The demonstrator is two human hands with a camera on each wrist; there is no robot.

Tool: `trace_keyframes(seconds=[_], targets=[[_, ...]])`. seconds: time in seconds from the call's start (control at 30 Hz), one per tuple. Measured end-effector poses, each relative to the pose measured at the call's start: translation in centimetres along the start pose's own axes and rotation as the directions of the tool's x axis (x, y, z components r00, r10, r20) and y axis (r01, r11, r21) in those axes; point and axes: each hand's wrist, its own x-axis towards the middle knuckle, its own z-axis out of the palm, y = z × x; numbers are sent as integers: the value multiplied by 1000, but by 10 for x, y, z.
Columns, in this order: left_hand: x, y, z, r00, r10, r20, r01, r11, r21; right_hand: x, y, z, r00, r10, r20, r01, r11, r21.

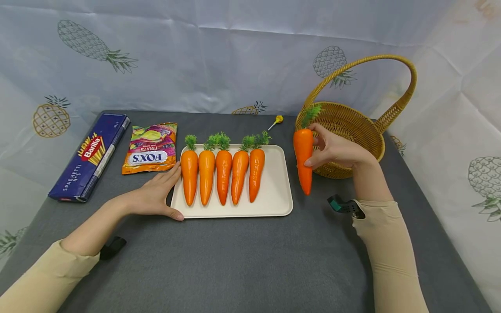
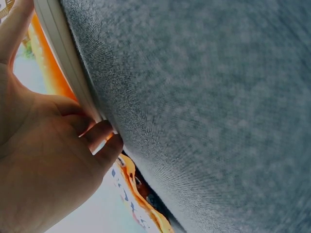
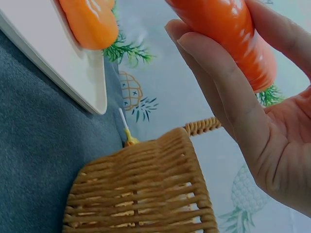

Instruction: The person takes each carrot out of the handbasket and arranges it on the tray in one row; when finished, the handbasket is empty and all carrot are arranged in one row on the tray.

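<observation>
My right hand (image 1: 332, 145) pinches an orange carrot (image 1: 303, 158) between thumb and fingers, holding it in front of the wicker basket's left side. Its green top (image 1: 311, 115) points up and its tip down. In the right wrist view the fingers (image 3: 233, 92) lie along the carrot (image 3: 228, 34). My left hand (image 1: 154, 195) rests against the left end of a cream tray (image 1: 275, 182), its thumb at the front corner. Several carrots (image 1: 223, 176) lie side by side on the tray, tops toward the back. In the left wrist view, fingertips (image 2: 112, 145) touch the tray's edge (image 2: 60, 48).
The wicker basket (image 1: 352, 126), with a tall arched handle (image 1: 409, 69), stands at the right. A yellow lollipop (image 1: 278, 119) lies behind the tray. At the left are a Fox's sweets bag (image 1: 150, 148) and a blue Barilla spaghetti box (image 1: 90, 156). A pineapple-print cloth (image 1: 219, 65) hangs behind.
</observation>
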Motion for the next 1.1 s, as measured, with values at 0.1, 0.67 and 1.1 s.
trace_keyframes(seconds=[0.1,0.67,1.1], targets=[[0,0,0,1000,-1,1,1,1000,2,2,0,3,1000,9,12,-8,1000,-5],[0,1,0,1000,-5,4,5,1000,-6,23,3,27,996,39,83,-39,999,-2],[-1,1,-1,1000,-2,0,2,1000,-5,43,14,40,996,80,51,-80,997,4]])
